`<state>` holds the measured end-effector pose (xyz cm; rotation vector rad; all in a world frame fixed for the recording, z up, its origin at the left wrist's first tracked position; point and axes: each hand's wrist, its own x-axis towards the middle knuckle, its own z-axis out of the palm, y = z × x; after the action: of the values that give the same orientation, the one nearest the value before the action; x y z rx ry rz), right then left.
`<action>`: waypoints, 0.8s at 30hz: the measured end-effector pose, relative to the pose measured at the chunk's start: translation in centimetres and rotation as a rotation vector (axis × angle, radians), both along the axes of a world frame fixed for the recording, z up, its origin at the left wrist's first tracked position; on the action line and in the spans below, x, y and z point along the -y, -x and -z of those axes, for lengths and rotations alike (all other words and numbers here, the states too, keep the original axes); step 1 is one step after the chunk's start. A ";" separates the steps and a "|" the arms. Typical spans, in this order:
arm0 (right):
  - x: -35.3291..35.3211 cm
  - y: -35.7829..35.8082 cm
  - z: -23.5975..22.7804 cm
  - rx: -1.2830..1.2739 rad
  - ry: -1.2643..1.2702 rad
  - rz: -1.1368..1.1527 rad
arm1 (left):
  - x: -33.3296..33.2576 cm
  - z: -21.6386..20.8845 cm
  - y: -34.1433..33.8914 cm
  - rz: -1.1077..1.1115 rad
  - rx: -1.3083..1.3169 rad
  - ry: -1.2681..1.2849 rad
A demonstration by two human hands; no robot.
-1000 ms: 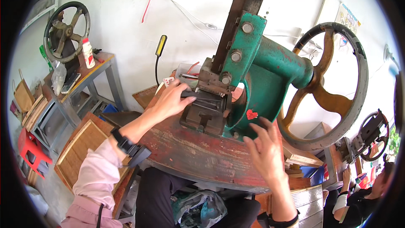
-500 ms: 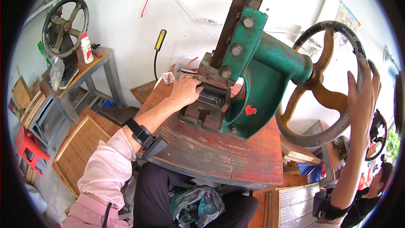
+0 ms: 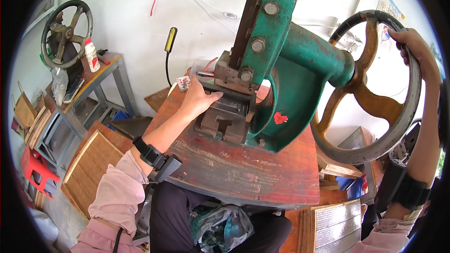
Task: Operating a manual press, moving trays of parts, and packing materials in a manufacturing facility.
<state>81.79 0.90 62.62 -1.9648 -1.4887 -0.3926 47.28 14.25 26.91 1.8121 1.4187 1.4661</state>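
A green hand press [image 3: 304,91] with a dark upright ram [image 3: 255,14] stands on a worn reddish wooden table [image 3: 243,173]. My left hand [image 3: 198,97] rests at the left side of the dark metal die [image 3: 229,105] under the ram block. Its thumb stretches right along the die and stands apart from the index finger; the other fingers are mostly hidden. Just behind it lies a short metal rod [image 3: 205,74]. My right hand [image 3: 416,49] is wrapped round the upper right rim of the press's large handwheel [image 3: 407,122].
Behind the die are a clear plastic box [image 3: 199,67] and a playing card [image 3: 183,83]. A yellow-headed lamp [image 3: 171,40] rises at the back. Another handwheel press [image 3: 67,35] stands on a bench at left. A plastic bag [image 3: 220,229] lies between my knees.
My right hand has gone from loosely touching the wheel's right rim to gripping it higher up. My left thumb and index finger have spread apart at the die. The view has shifted slightly.
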 end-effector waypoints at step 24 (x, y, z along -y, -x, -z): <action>6.0 5.7 21.9 -0.358 -0.889 0.004 | 0.6 0.7 -0.1 -0.065 0.125 -0.022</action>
<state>76.08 -5.06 40.68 -1.2338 -0.8515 -0.5491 47.39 13.62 26.25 1.6700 1.4171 1.6039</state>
